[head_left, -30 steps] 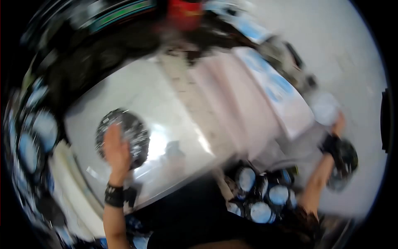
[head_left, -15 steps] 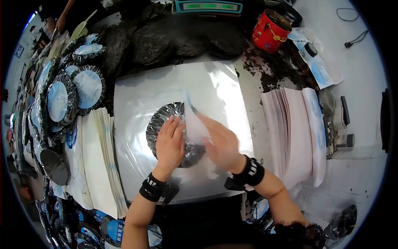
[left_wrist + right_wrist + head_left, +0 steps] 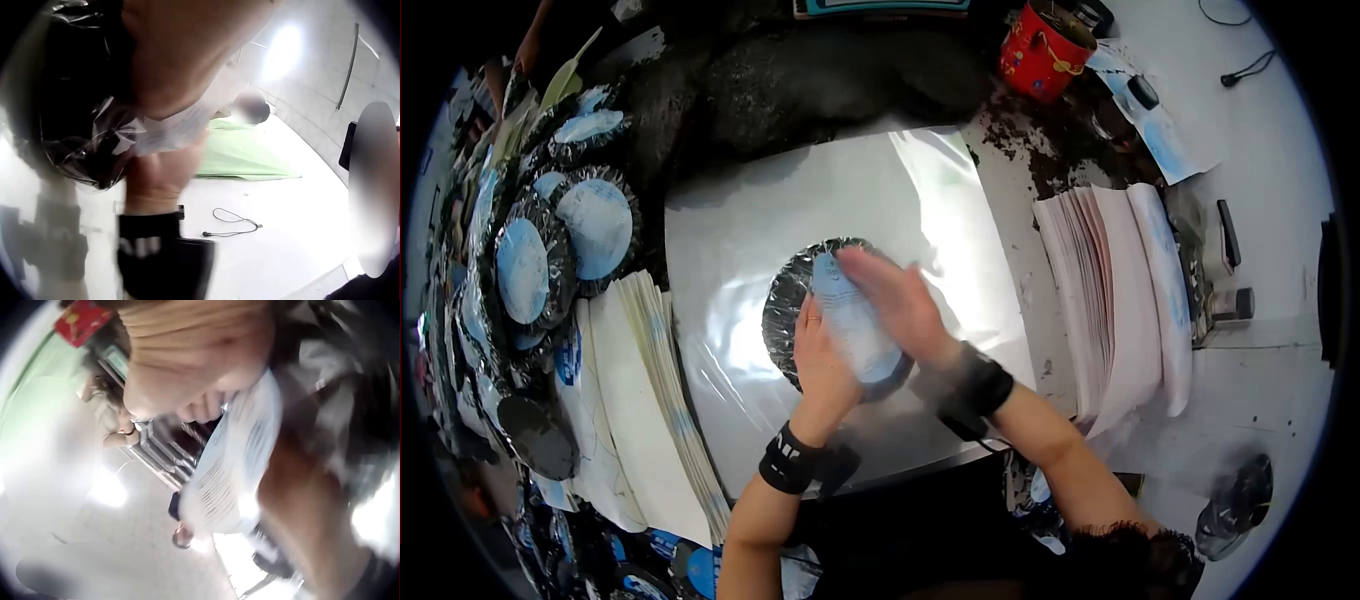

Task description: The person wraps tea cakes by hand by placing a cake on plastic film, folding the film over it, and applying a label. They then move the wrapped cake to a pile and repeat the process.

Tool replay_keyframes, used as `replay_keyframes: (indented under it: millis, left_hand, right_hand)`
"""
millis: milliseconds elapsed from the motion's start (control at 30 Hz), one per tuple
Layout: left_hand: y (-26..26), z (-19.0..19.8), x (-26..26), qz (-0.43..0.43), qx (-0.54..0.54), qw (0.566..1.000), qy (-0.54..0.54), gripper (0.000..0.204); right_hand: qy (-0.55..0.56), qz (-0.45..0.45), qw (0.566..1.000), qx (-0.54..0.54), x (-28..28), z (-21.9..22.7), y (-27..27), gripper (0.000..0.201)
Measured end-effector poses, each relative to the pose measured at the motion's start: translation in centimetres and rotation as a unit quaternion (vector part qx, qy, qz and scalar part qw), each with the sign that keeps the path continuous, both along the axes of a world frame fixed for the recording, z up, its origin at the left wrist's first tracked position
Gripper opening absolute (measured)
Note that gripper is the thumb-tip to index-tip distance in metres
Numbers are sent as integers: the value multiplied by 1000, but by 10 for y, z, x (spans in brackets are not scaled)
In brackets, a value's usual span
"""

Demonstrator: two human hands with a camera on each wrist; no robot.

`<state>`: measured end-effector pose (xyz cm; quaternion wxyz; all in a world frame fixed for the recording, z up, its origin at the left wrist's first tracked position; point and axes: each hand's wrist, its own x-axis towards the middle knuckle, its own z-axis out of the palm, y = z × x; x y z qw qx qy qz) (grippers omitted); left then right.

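Observation:
A dark round cake point(image 3: 784, 305) in crinkled clear plastic lies on the shiny sheet point(image 3: 740, 215). Over its middle and right side is a pale blue printed label point(image 3: 848, 312). My left hand point(image 3: 826, 365) rests at the cake's near left, its fingers along the label's left edge. Blurred by motion, my right hand point(image 3: 905, 308) lies across the label's upper right with fingers extended. The right wrist view shows the label point(image 3: 231, 469) bent, its lines of print visible, between the two hands. In the left wrist view the plastic wrap point(image 3: 94, 156) glints beside the label.
Stacks of pinkish paper point(image 3: 1115, 300) and cream paper point(image 3: 645, 400) flank the sheet. Wrapped, labelled cakes point(image 3: 595, 230) crowd the left. Dark material point(image 3: 800, 85) covers the back, near a red bucket point(image 3: 1048, 50). A phone point(image 3: 1229, 237) lies at the right.
My right hand has come from the right with a label to the cake. The label, upright half a second ago, now lies lower over it. My left hand has shifted toward the near side.

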<state>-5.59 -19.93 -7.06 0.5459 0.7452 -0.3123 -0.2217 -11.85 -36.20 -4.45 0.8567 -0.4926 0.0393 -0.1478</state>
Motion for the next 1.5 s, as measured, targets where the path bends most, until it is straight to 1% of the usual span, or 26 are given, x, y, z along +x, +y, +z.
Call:
replay_keyframes:
  millis: [67,100,133,200,267,333,433,500,533,567,633,667,733,767,800,833,967,1033,1133,1200,1300,1333,1400,1433,1467,1500]
  left_hand:
    - [-1,9,9,-41,64,956,-282,54]
    - [-3,-2,9,-33,44,972,-230,61]
    - [-10,25,22,8,-77,991,109,67]
    - [6,1,28,7,-300,946,124,79]
    - [16,13,19,110,-297,931,182,79]
    - [29,21,27,158,-122,980,-15,68]
    - [52,11,42,132,202,958,-157,50]
    - [54,3,45,115,188,960,-175,41]
    - [52,4,57,117,175,958,-193,37]
    - [55,11,58,129,150,975,-104,34]
    - [56,32,55,147,93,981,82,28]
    - [56,33,55,140,76,982,104,29]
    - [56,35,62,124,41,981,144,30]
    - [59,32,65,118,81,979,145,36]
    - [57,35,64,126,80,979,141,36]
    - [59,41,61,142,84,977,134,37]
    - [96,69,99,164,131,978,8,44]
    - [126,96,148,291,21,949,-120,41]
    - [180,134,227,345,-245,904,60,29]
    - [185,103,198,254,-202,945,38,36]
    - [141,44,129,135,-55,984,99,55]
    - [123,24,116,142,-27,980,137,59]
    - [71,-13,109,123,-100,975,157,61]
    - [41,-27,110,115,-139,969,167,62]
    - [17,-31,106,107,-178,963,171,63]
    - [-2,-10,88,93,-130,977,140,64]
  right_hand:
    - [-44,-39,972,226,7,-27,8,60]
    - [-16,-43,995,93,5,-31,11,69]
    - [14,-43,997,-57,6,-28,15,73]
    - [33,-44,937,-344,10,-29,24,81]
    - [23,-48,826,-561,13,-22,40,85]
    - [42,-30,695,-718,13,-1,54,84]
    - [80,-7,690,-720,10,-5,63,85]
    - [80,-7,681,-728,14,9,52,80]
    - [93,28,857,-506,14,7,27,73]
    - [67,-83,899,-425,8,2,-2,68]
    - [122,-281,771,-559,35,7,-79,77]
    - [100,-346,655,-665,58,16,-121,82]
    - [155,-356,470,-793,108,10,-200,86]
    - [172,-349,445,-807,132,-14,-240,83]
    - [244,-273,493,-789,145,-30,-266,94]
    - [273,-274,473,-791,151,-32,-270,85]
    - [188,-349,516,-760,126,-53,-280,75]
    - [148,-343,499,-782,84,-10,-228,76]
    - [108,-246,521,-810,14,1,-85,65]
    - [138,-95,537,-827,-23,-17,-17,71]
    - [97,-101,697,-704,-42,20,-13,81]
    - [44,-154,693,-703,-41,28,-35,88]
    - [177,-230,736,-611,-26,8,-66,86]
    - [193,-261,790,-519,-12,-8,-70,84]
    - [198,-299,834,-419,3,-24,-73,83]
    - [184,-308,821,-444,9,-37,-51,81]
